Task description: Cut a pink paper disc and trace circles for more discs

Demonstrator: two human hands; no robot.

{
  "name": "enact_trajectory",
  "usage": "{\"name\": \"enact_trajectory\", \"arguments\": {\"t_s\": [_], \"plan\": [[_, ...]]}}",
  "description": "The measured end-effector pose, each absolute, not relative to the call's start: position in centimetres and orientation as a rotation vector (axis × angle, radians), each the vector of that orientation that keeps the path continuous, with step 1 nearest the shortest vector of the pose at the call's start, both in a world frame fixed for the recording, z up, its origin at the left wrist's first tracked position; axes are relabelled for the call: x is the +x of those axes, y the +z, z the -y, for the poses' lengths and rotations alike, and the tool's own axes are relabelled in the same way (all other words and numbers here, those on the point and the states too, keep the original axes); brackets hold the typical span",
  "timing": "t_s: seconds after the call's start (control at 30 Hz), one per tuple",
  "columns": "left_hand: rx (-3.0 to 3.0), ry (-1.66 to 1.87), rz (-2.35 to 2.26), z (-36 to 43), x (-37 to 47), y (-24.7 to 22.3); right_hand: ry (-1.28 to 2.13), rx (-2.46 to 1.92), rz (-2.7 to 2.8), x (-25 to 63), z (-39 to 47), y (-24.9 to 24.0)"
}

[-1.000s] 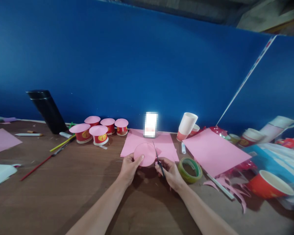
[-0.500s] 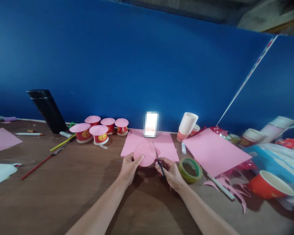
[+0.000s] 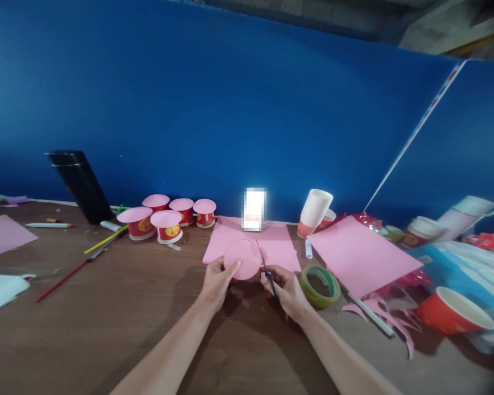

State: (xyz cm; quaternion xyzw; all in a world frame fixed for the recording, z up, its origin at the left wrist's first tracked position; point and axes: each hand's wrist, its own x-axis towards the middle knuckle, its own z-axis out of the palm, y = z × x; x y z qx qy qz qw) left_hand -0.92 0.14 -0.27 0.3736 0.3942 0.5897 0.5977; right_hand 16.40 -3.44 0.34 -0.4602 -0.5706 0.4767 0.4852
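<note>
Between thumb and fingers, my left hand (image 3: 214, 284) pinches a pink paper circle (image 3: 242, 259) by its left side. My right hand (image 3: 287, 289) is closed around a pair of scissors (image 3: 268, 274), whose blades point up and away along the circle's right edge. Behind the circle lies a stack of pink paper sheets (image 3: 224, 230) on the table. A roll of green-rimmed adhesive tape (image 3: 320, 286) lies just right of my right hand.
Several red cups topped with pink discs (image 3: 166, 226) stand at the back left, near a black flask (image 3: 81, 186). To the right are stacked paper cups (image 3: 315, 211), a pink sheet (image 3: 362, 257), pink paper scraps (image 3: 395, 323) and a tipped red cup (image 3: 453, 312). A blue partition (image 3: 230, 99) rises behind.
Almost nothing differs. The paper circle has shifted very slightly left, while both hands and the scissors keep about the same place.
</note>
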Motion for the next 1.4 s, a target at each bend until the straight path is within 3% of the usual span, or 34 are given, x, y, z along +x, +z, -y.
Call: {"name": "enact_trajectory", "arguments": {"t_s": [1.4], "plan": [[0.866, 1.344, -0.912, 0.0, -0.9, 0.2, 1.134, -1.127, 1.405, 16.2, 3.6, 0.9]]}}
